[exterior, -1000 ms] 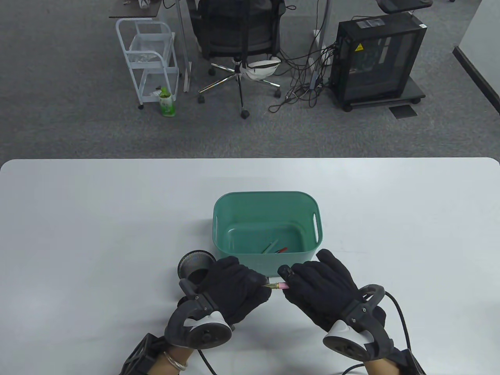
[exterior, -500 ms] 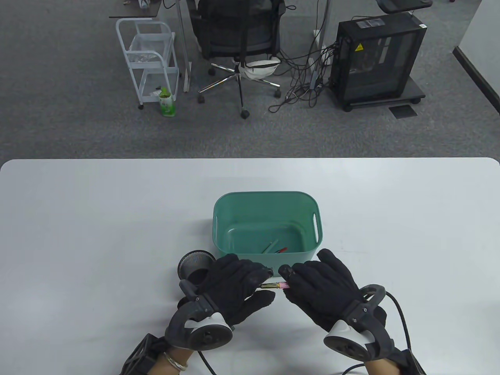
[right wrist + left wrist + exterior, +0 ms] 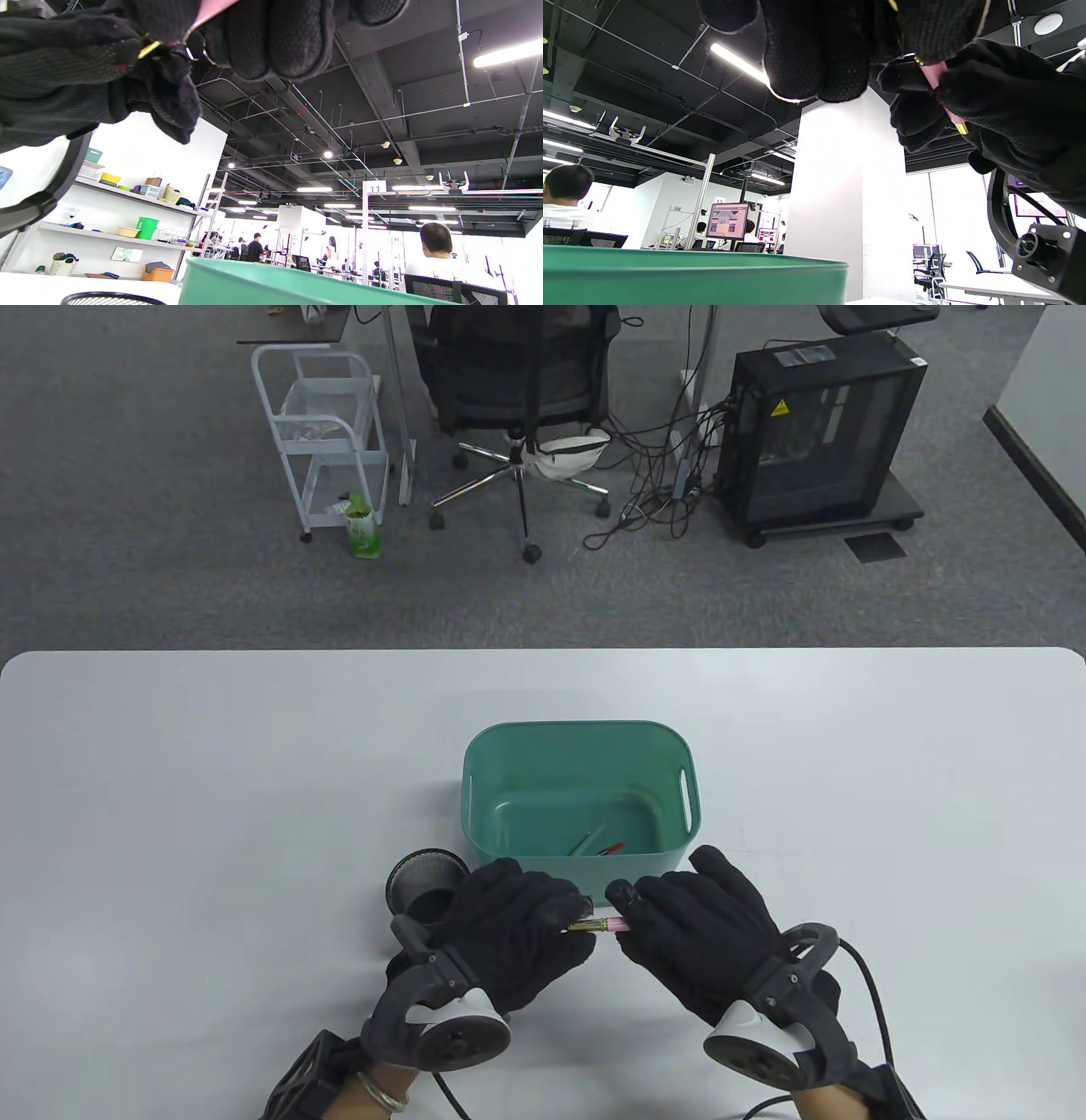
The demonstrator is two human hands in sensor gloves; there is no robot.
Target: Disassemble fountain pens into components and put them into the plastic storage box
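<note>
Pinching opposite ends of a pink fountain pen (image 3: 604, 926) held level above the white table (image 3: 170, 780), the left hand (image 3: 517, 933) and right hand (image 3: 696, 933) meet just at 6 o'clock of the green storage box (image 3: 582, 734), a black mesh cup (image 3: 424, 882) at their 9 o'clock.

Grey carpet (image 3: 170, 577); black office chair (image 3: 517, 381) far centre, white cart (image 3: 327, 441) left, computer tower (image 3: 819, 432) right; black ceiling (image 3: 424, 84), strip lights (image 3: 738, 62).
</note>
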